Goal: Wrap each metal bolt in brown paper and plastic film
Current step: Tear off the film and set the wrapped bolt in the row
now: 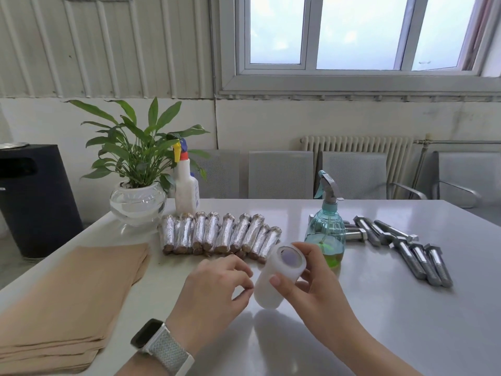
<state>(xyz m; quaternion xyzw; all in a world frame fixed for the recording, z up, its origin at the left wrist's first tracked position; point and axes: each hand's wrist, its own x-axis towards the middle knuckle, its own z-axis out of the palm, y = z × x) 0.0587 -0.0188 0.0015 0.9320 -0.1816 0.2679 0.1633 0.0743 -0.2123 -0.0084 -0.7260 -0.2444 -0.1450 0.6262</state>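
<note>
Head view: right hand [311, 278] grips the film roll [278, 278] above the bench [379, 321]; left hand [217, 286] pinches at its edge, probably hunting the loose end. Bare bolts [406, 245] wait right, paper [73, 289] left.

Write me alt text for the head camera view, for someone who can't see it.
Two hands hold a white roll of plastic film above a grey table: the right hand grips it, the left hand fingers its side. Behind lie a row of wrapped bolts, bare metal bolts at right and stacked brown paper at left.
</note>
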